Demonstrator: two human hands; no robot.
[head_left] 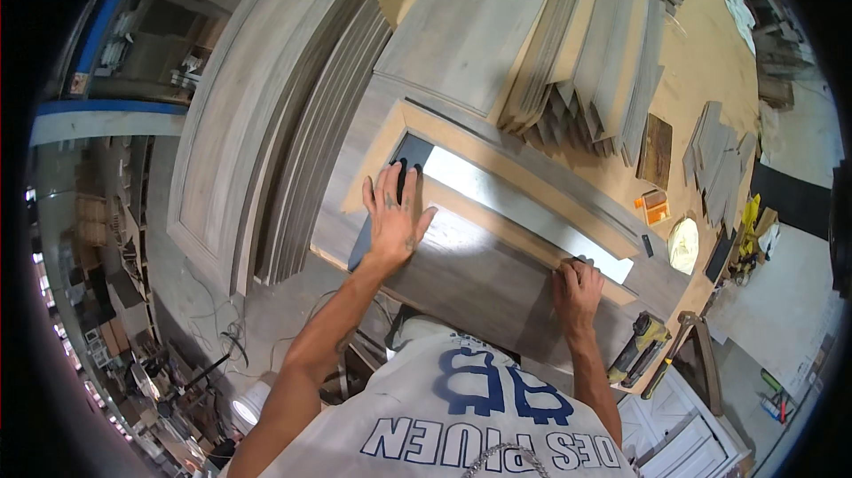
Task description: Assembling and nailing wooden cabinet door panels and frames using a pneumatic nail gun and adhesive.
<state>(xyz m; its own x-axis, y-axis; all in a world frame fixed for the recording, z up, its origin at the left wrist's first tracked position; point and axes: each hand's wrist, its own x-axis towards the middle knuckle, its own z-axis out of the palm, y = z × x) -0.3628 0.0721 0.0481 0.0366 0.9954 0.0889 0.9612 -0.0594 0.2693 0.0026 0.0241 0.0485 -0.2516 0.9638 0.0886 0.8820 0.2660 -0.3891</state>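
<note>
A flat grey wood-grain panel lies in front of me. On it is a long light-wood frame around a narrow slot, where a glossy white strip shows. A dark patch fills the slot's left end. My left hand lies over that end, fingers spread, fingertips by the dark patch and thumb out to the right. At the frame's near right part, my right hand has its fingers bent together over the frame's edge; its thumb is mostly hidden.
Framed grey cabinet doors lean in a stack at left. Several grey boards are piled at the back of the tan table. An orange box, a roundish pale piece, a yellow-black tool and a hammer lie at right.
</note>
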